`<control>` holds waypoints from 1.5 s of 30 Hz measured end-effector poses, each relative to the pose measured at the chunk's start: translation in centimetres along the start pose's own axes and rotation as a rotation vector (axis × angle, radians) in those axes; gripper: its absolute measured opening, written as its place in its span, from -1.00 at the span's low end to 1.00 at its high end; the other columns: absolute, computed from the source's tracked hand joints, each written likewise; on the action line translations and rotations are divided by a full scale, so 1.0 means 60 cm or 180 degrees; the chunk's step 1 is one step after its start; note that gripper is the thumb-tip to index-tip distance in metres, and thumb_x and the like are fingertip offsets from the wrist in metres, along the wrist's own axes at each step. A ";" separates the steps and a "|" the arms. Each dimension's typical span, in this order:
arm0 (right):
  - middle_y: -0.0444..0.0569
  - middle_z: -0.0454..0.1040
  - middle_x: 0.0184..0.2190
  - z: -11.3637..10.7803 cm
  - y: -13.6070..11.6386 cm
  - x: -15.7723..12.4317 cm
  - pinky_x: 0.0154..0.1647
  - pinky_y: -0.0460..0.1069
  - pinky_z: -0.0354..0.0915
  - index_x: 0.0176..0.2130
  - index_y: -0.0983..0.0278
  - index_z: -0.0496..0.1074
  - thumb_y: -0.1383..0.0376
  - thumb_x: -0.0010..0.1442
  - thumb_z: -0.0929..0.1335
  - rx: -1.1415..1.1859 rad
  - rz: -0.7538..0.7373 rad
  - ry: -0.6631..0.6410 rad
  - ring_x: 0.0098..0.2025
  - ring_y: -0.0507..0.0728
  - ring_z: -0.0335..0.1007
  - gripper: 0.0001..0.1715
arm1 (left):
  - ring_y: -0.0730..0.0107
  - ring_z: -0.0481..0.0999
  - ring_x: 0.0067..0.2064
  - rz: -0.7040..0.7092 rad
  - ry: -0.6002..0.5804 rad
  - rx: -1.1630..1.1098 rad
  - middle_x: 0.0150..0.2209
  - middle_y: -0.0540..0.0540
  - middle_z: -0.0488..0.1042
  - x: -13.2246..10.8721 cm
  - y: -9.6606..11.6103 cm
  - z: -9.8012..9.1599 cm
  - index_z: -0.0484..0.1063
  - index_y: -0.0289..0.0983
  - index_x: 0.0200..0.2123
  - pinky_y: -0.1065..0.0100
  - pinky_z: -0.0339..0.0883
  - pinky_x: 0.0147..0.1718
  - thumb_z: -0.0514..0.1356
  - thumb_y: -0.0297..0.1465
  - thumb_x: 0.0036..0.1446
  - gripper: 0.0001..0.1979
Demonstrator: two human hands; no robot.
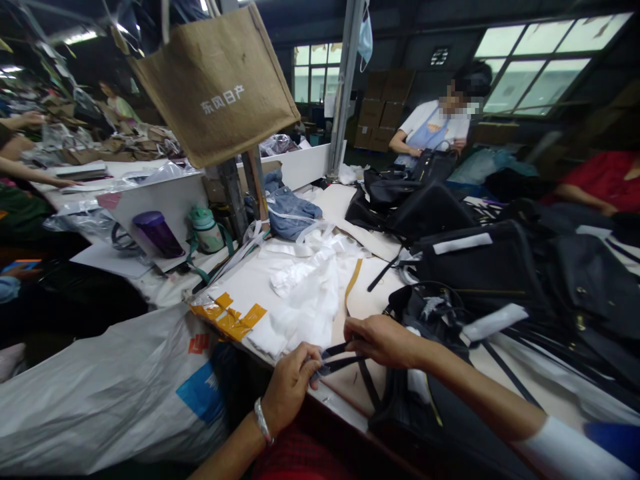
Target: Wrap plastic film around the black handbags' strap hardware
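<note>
Near the front edge of the worktable (345,397), my left hand (295,377) is closed on one end of a black strap (343,363). A bit of clear or greyish wrap shows at its fingertips. My right hand (377,340) pinches the strap farther along, so two black lengths run between the hands. Just right of them lies a black bag (430,313) with straps and some wrapping on it. White tissue-like sheets (310,300) are heaped beyond my left hand. A yellow-brown strip (353,287) lies behind my right hand.
Black bags (500,267) pile up on the right. A brown tote bag (220,87) hangs above the table's left side. A purple tumbler (157,233) and a green bottle (205,230) stand left. A large white sack (110,393) sits below. A co-worker (430,127) handles a black bag opposite.
</note>
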State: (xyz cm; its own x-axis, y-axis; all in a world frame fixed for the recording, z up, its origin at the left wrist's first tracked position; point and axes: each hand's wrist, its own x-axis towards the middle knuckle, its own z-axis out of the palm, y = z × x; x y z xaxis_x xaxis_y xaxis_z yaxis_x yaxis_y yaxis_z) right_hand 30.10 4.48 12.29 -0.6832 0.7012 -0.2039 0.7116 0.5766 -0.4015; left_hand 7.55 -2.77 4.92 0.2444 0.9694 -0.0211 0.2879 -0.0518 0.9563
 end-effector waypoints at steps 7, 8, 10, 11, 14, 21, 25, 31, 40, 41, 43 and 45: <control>-0.13 0.46 -0.47 0.001 0.003 0.006 -0.44 -0.12 0.03 -0.21 0.19 0.38 0.21 0.20 0.27 0.0127 -0.0068 0.0032 -0.43 0.04 0.35 -0.83 | 0.42 0.42 -0.41 0.0361 0.0037 0.1040 -0.39 0.01 0.45 0.006 0.009 -0.005 0.33 -0.21 -0.31 0.39 0.27 -0.33 -0.06 -0.34 0.26 -0.80; -0.13 0.46 -0.48 0.002 0.004 0.005 -0.44 -0.11 0.03 -0.21 0.19 0.38 0.21 0.19 0.28 0.0122 -0.0038 0.0074 -0.43 0.04 0.35 -0.83 | 0.38 0.43 -0.35 0.0477 0.0062 0.1289 -0.38 0.00 0.45 0.007 0.009 -0.005 0.34 -0.20 -0.31 0.36 0.27 -0.30 -0.06 -0.35 0.26 -0.79; -0.13 0.46 -0.48 0.005 0.005 0.001 -0.43 -0.11 0.04 -0.22 0.19 0.38 0.20 0.19 0.28 0.0114 0.0012 0.0149 -0.43 0.04 0.36 -0.83 | 0.30 0.42 -0.23 0.0691 0.0203 0.1713 -0.34 -0.05 0.44 0.009 0.009 -0.005 0.35 -0.21 -0.32 0.28 0.27 -0.22 -0.06 -0.37 0.26 -0.79; -0.13 0.46 -0.48 0.007 0.006 -0.002 -0.43 -0.11 0.04 -0.22 0.19 0.38 0.20 0.20 0.28 0.0119 0.0027 0.0179 -0.43 0.04 0.35 -0.84 | 0.25 0.41 -0.16 0.0778 0.0303 0.1867 -0.29 -0.08 0.44 0.010 0.009 -0.005 0.36 -0.21 -0.32 0.24 0.27 -0.18 -0.05 -0.39 0.25 -0.79; -0.13 0.47 -0.45 0.012 0.008 -0.011 -0.41 -0.11 0.05 -0.22 0.19 0.37 0.19 0.21 0.27 0.0178 0.0034 0.0308 -0.41 0.04 0.36 -0.83 | 0.14 0.28 0.09 0.0982 0.0560 0.2136 -0.09 -0.15 0.41 0.012 0.012 -0.002 0.40 -0.21 -0.27 0.11 0.23 -0.02 -0.01 -0.43 0.23 -0.81; -0.09 0.47 -0.43 0.016 0.010 -0.038 -0.36 -0.09 0.08 -0.24 0.23 0.37 0.20 0.23 0.24 0.0256 0.0242 0.0707 -0.38 0.06 0.35 -0.82 | 0.14 -0.03 0.31 0.1569 0.0689 0.2404 -0.12 -0.04 0.48 0.015 0.049 0.011 0.38 -0.17 -0.10 -0.17 -0.21 0.23 0.00 -0.57 0.19 -0.70; -0.08 0.47 -0.42 0.013 0.012 -0.049 -0.35 -0.09 0.08 -0.26 0.23 0.37 0.21 0.23 0.25 0.0290 0.0202 0.0740 -0.36 0.07 0.35 -0.83 | 0.13 0.10 0.26 0.1964 0.0523 0.2505 -0.28 -0.02 0.53 0.020 0.061 0.015 0.38 -0.20 -0.15 -0.22 -0.27 0.23 0.01 -0.59 0.18 -0.74; -0.08 0.47 -0.40 0.015 0.018 -0.060 -0.34 -0.10 0.09 -0.28 0.22 0.36 0.22 0.21 0.26 0.0256 0.0154 0.0877 -0.34 0.06 0.35 -0.86 | 0.34 0.48 -0.14 0.1904 0.0348 0.2094 -0.24 -0.09 0.50 0.033 0.049 0.025 0.33 -0.22 -0.11 0.18 0.37 -0.07 0.01 -0.54 0.21 -0.77; -0.09 0.50 -0.41 0.009 0.028 -0.087 -0.40 -0.10 0.05 -0.19 0.19 0.35 0.25 0.23 0.23 0.0320 0.0166 0.0691 -0.35 0.07 0.40 -0.84 | 0.32 0.47 -0.21 0.1315 0.0079 0.1918 -0.29 -0.06 0.48 0.042 0.070 0.047 0.29 -0.21 -0.20 0.20 0.34 -0.10 -0.05 -0.46 0.24 -0.84; -0.09 0.50 -0.41 0.009 0.028 -0.090 -0.40 -0.10 0.04 -0.18 0.19 0.35 0.25 0.24 0.22 0.0307 0.0185 0.0719 -0.35 0.07 0.40 -0.83 | 0.32 0.48 -0.21 0.1070 0.0094 0.1780 -0.29 -0.06 0.49 0.043 0.075 0.048 0.28 -0.20 -0.20 0.25 0.36 -0.18 -0.05 -0.43 0.25 -0.86; -0.08 0.49 -0.41 0.009 0.027 -0.094 -0.40 -0.09 0.04 -0.18 0.20 0.34 0.25 0.25 0.21 0.0250 0.0240 0.0763 -0.35 0.08 0.40 -0.83 | 0.33 0.50 -0.23 0.0687 0.0092 0.1454 -0.29 -0.04 0.50 0.045 0.083 0.051 0.24 -0.19 -0.15 0.30 0.36 -0.24 -0.04 -0.39 0.25 -0.86; -0.07 0.49 -0.41 0.010 0.028 -0.099 -0.40 -0.08 0.03 -0.20 0.20 0.34 0.24 0.25 0.20 0.0172 0.0282 0.0792 -0.35 0.09 0.39 -0.82 | 0.36 0.50 -0.23 0.0496 0.0089 0.1134 -0.29 -0.02 0.51 0.049 0.088 0.055 0.21 -0.18 -0.05 0.31 0.36 -0.20 -0.01 -0.39 0.24 -0.79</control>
State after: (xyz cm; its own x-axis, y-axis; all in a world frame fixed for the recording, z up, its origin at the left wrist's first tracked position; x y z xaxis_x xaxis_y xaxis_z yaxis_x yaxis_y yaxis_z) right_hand 35.25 1.03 12.28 -0.5527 0.8332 -0.0174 0.7524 0.4899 -0.4404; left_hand 12.83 -1.00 8.97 0.2868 0.9493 0.1292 0.5541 -0.2743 0.7860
